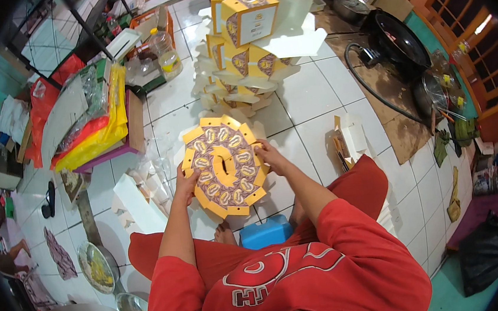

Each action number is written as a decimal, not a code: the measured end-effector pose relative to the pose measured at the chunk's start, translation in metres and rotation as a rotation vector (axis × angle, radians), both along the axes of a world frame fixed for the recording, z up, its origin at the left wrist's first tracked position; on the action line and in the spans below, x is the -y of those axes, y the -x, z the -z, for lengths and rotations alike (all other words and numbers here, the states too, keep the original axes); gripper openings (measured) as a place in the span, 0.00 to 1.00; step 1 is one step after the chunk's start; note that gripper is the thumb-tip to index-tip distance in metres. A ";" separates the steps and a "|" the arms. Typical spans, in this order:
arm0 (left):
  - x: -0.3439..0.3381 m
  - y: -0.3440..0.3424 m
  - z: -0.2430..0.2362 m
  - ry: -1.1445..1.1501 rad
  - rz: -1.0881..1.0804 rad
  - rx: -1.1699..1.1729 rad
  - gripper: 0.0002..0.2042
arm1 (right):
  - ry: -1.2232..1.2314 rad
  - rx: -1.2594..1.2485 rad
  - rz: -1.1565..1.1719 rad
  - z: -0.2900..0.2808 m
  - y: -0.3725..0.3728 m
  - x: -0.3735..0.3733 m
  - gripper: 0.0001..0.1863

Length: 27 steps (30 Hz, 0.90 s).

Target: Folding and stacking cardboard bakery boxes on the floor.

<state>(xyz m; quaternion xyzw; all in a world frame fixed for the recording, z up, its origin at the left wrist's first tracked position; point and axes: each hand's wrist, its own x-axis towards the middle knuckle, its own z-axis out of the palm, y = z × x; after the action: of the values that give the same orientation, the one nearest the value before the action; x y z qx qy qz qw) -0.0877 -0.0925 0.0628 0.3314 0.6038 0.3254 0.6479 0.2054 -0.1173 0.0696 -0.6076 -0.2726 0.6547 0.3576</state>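
My left hand [186,183] grips the left edge of a ring of fanned cardboard boxes [228,194]. The ring is printed in yellow, brown and white, and has a slot-like opening at its centre. On its right edge, my right hand [271,157] is closed too. Both arms reach forward, holding the ring above the floor between my knees. Just beyond it rises a tall stack of similar yellow-and-white boxes [252,28], some with white flaps sticking out. Whether the ring's pieces are joined together, I cannot tell.
A blue plastic stool [266,232] sits between my feet. White cartons lie at left [137,201] and right [353,136]. Yellow and red plastic bags [90,140] are heaped at left, near a plastic bottle [164,51]. A black wok [396,39] and a food bowl [97,267] stand farther out.
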 end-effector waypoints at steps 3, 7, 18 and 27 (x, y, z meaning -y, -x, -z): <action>-0.001 0.002 0.024 -0.090 -0.009 -0.214 0.38 | 0.061 0.047 -0.097 0.004 0.014 -0.006 0.30; -0.003 -0.015 0.031 0.117 0.056 -0.747 0.47 | -0.100 0.402 -0.378 -0.021 0.011 -0.020 0.34; -0.211 -0.149 -0.186 -0.805 -0.106 -0.107 0.34 | -0.749 0.231 0.621 -0.231 -0.119 -0.204 0.22; -0.243 -0.251 -0.283 -0.362 -0.018 0.257 0.48 | -0.512 -0.179 0.309 -0.255 -0.123 -0.287 0.24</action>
<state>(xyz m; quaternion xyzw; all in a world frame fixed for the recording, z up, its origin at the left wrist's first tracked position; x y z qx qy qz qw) 0.1631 0.1508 0.3458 0.3925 0.4509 0.4738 0.6466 0.3279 0.1693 0.3241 -0.4720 -0.3005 0.5534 0.6171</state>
